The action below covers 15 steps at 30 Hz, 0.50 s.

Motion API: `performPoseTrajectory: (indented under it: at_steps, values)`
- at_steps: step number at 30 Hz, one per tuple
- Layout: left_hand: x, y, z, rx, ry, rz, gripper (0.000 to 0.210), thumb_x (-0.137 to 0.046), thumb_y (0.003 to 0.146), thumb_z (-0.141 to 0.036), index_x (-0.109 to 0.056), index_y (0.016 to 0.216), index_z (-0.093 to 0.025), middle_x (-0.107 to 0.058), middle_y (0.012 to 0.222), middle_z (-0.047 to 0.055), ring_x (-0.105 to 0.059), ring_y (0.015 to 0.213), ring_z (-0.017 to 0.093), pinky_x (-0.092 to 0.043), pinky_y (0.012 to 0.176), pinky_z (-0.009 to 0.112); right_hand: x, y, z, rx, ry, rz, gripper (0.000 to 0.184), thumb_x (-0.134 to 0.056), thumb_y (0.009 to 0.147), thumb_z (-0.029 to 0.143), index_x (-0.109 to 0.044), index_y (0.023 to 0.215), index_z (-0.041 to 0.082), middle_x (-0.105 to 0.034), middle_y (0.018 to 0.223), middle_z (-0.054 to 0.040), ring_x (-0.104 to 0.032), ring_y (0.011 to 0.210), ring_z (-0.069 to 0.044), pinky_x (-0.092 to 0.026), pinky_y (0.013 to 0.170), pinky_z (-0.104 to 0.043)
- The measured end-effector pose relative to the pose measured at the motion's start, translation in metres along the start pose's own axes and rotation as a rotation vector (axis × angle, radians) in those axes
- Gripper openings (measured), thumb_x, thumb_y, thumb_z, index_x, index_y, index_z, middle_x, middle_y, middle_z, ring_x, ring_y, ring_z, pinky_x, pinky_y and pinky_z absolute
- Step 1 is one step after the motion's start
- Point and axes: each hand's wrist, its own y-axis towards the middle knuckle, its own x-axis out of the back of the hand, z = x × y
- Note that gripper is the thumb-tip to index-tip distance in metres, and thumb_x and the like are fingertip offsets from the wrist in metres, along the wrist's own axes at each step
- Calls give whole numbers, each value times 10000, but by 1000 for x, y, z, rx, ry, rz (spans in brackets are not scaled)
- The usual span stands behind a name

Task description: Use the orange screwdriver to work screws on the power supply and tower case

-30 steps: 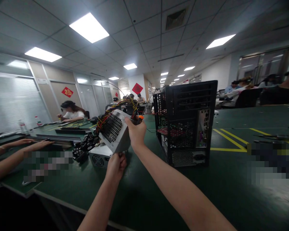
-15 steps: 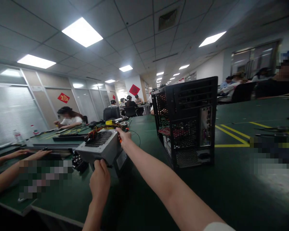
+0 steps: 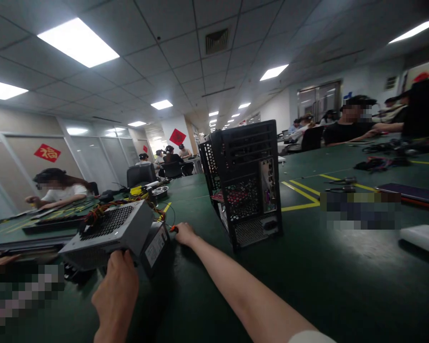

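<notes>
My left hand (image 3: 117, 286) grips the near edge of a tilted power supply (image 3: 110, 236), over another power supply (image 3: 155, 247). My right fingers close around an orange handle (image 3: 174, 229) just beside them.

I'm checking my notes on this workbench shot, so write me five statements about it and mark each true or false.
1. The left hand is on the grey metal box. True.
2. The black computer case stands to the right of the right hand. True.
3. Both hands are gripping the grey metal box. False: only the left hand is on it; the right hand is apart from it.
4. Something orange shows at the fingers of the right hand. True.
5. The computer case is lying flat on its side. False: it stands upright on the green table.
</notes>
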Motion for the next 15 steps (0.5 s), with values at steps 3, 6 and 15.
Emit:
performPoseTrajectory:
  at_steps: [3, 6, 15]
  values:
    - [-2, 0, -2, 6, -1, -13, 388, -101, 828, -408, -405, 925, -188, -594, 871, 112, -592, 633, 240, -399, 506, 327, -1, 0, -3, 66, -106, 58, 266, -484, 805, 300, -485, 1047, 191, -496, 1063, -40, -509, 924, -170, -437, 744, -326]
    - [-5, 0, -3, 56, -12, -8, 395, -103, 823, -413, -413, 924, -190, -599, 835, 120, -591, 632, 266, -392, 495, 330, 2, -3, -4, 90, -203, 78, 280, -479, 809, 301, -473, 1060, 177, -496, 1059, -48, -512, 915, -168, -439, 745, -339]
    - [-17, 6, -6, 165, -190, -63, 416, -149, 817, -407, -432, 974, -146, -613, 724, 142, -583, 625, 274, -381, 500, 312, 8, -27, -7, 137, -416, -18, 288, -458, 819, 305, -466, 1067, 158, -496, 1062, -59, -515, 899, -164, -440, 747, -358]
